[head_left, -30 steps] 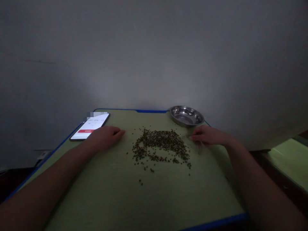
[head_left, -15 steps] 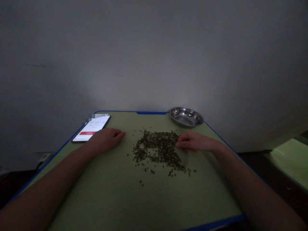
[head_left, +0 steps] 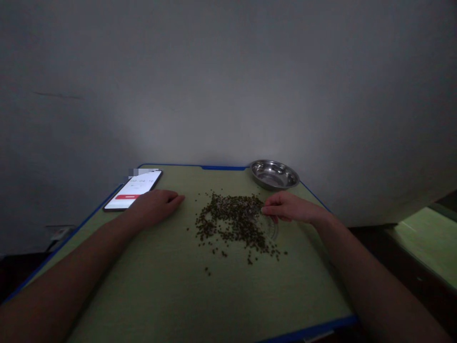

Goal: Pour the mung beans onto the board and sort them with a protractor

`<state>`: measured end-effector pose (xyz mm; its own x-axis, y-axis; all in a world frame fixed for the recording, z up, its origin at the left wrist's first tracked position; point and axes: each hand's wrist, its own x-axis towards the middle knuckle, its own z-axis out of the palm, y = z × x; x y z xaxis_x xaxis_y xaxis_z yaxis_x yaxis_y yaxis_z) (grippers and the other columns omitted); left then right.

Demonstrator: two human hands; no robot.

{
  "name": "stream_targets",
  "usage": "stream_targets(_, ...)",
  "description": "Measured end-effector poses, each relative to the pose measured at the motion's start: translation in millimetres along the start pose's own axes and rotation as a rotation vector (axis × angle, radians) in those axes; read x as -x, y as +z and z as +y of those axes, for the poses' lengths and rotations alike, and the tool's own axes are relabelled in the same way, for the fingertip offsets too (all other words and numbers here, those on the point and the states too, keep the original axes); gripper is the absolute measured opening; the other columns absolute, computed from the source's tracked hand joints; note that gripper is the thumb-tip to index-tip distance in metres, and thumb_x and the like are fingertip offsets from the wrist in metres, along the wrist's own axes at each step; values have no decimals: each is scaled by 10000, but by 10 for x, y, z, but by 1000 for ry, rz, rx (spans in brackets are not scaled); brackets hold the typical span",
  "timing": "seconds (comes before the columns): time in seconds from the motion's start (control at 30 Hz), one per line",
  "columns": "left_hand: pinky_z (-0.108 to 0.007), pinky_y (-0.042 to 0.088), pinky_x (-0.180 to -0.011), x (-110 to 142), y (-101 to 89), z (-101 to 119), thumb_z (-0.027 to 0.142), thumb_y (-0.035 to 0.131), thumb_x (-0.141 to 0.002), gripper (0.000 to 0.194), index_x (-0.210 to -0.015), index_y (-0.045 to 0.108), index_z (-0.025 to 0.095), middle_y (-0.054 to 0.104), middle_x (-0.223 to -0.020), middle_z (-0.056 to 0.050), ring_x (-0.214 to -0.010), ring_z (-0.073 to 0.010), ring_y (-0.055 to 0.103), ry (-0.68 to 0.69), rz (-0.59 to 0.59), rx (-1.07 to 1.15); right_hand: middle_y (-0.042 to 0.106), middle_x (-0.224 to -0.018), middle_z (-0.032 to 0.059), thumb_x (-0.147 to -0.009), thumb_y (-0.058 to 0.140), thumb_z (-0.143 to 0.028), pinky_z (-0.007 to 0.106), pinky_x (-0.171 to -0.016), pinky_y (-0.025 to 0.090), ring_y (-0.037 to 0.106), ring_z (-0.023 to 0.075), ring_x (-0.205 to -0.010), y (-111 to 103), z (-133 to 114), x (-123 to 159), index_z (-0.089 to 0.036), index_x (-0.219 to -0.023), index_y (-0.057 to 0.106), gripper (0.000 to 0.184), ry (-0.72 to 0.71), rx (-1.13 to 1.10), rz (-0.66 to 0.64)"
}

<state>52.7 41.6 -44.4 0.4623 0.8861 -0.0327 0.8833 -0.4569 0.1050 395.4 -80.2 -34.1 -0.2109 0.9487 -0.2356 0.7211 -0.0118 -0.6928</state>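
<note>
Many small dark grains, like dried beans or seeds (head_left: 228,209), lie spread in a loose heap on the green table (head_left: 171,281). At the heap's right side my right hand (head_left: 285,207) is closed in a pinch, thumb and fingertips together; what is between them is too small or dim to make out. A clear round dish or lid (head_left: 274,229) shows faintly just below these fingers, with grains around its left side. My left hand (head_left: 157,206) rests on the table left of the heap, fingers curled in and apparently around nothing, beside a phone (head_left: 143,183).
A shiny steel bowl (head_left: 274,175) stands at the back right corner, close to the grey wall (head_left: 228,85). Blue trim (head_left: 224,167) edges the table. Off to the right is another pale green surface (head_left: 424,238), lower down.
The view has shifted slightly, moving everything a little left in the picture. My right hand stays pinched at the heap's edge, and the clear round thing shows more. My left hand keeps its place.
</note>
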Motion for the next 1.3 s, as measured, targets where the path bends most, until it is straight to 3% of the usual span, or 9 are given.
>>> stream_targets(0.3,-339,428,-645,36,-37,58,540,263,-869,516,-734,629,203,693,-794,-101,-765,-255,639,-12,-8,-1,573,-571,-3,-866,561,-387,245,-486,324,440,103,-501,43,-149,49,-190,-617,556,318,-56,193,175)
stream_targets(0.53,-333,421,-648,21,-6,20,556,267,-872,527,-782,646,201,698,-831,-101,-769,-249,637,12,1,15,572,-595,2,-863,564,-406,269,-518,317,471,134,-542,-49,-292,301,-204,-681,620,278,-120,383,278)
stream_targets(0.67,-327,413,-632,17,-5,20,553,270,-874,522,-763,644,207,697,-810,-97,-750,-242,632,10,14,6,596,-611,13,-827,551,-470,276,-560,382,519,157,-583,-288,-79,402,-204,-667,621,318,-6,343,301)
stream_targets(0.8,-327,408,-623,18,-7,27,556,277,-871,510,-741,627,208,699,-812,-100,-746,-243,631,20,19,16,501,-491,-3,-741,562,-607,276,-472,338,418,128,-464,-491,289,474,-199,-533,574,459,162,282,348)
stream_targets(0.93,-328,401,-611,8,7,15,557,283,-866,498,-684,593,213,684,-764,-94,-721,-243,628,20,30,21,475,-431,-12,-732,539,-680,264,-413,313,389,117,-415,-556,590,562,-204,-509,544,525,257,242,377)
stream_targets(1.07,-338,401,-610,1,9,3,562,291,-855,500,-689,612,215,685,-760,-97,-715,-255,631,26,44,45,519,-453,-4,-795,551,-633,269,-415,349,453,127,-424,-576,797,525,-194,-529,552,514,350,217,401)
stream_targets(1.17,-342,407,-623,5,0,6,549,278,-861,500,-708,618,216,685,-767,-98,-737,-261,637,27,29,40,617,-619,5,-900,539,-513,269,-503,455,569,140,-533,-583,898,384,-154,-698,629,422,447,201,404)
stream_targets(1.23,-341,411,-629,8,-1,7,545,271,-867,500,-706,609,214,686,-778,-103,-751,-261,640,25,25,34,672,-881,33,-940,550,-412,310,-642,533,641,161,-718,-577,926,276,-139,-951,651,291,505,180,396)
stream_targets(1.3,-341,414,-632,8,6,3,552,272,-869,502,-700,603,214,688,-785,-106,-754,-258,641,27,30,34,638,-1113,65,-944,571,-349,383,-768,550,645,194,-901,-563,925,188,-160,-1147,601,279,541,154,388)
